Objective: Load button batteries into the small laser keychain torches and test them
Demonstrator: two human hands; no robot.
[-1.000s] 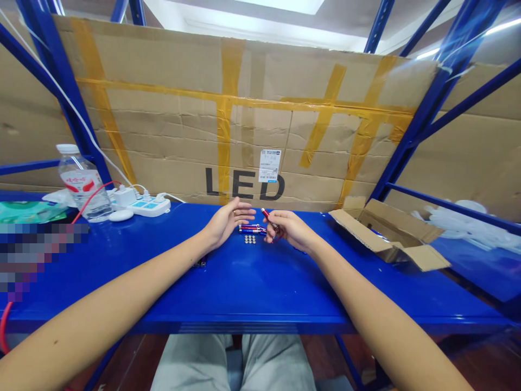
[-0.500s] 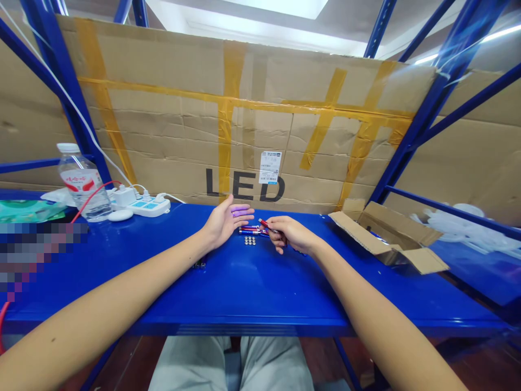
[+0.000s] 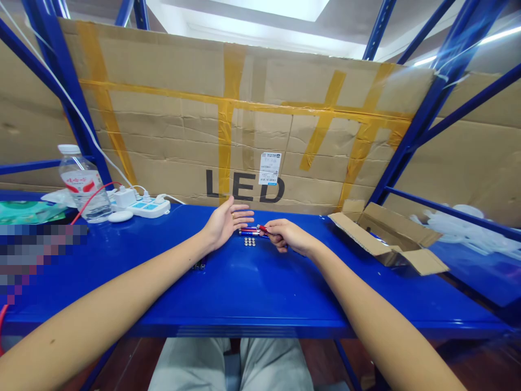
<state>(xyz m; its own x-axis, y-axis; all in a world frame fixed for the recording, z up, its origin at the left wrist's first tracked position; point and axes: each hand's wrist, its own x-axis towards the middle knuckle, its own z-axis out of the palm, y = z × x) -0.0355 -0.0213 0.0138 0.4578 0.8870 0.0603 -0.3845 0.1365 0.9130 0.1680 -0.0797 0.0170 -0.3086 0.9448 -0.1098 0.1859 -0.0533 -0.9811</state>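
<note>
Clear plastic bottle (image 3: 81, 187): upright at the left of the blue desk (image 3: 252, 293), just beside the white power strip (image 3: 150, 207).
Dark small parts (image 3: 198, 266): on the desk, partly hidden by the left forearm; too small to identify.
Left hand (image 3: 223, 225): fingers extended and apart, palm turned towards the right hand, nothing seen in it.
Blue and red tubes (image 3: 249, 232): lying on the desk between the hands; how many, I cannot tell.
Silver discs (image 3: 249, 242): small rows just nearer than the tubes; probably hard and smooth, best picked up by the rim.
Red tube (image 3: 262, 228): in the right hand, silver end towards the left palm; likely light, stiff and a little slippery, best held mid-barrel.
Right hand (image 3: 286, 234): fingers closed around the red tube.
Cardboard box (image 3: 407, 231): flaps open, at the right of the desk.
</note>
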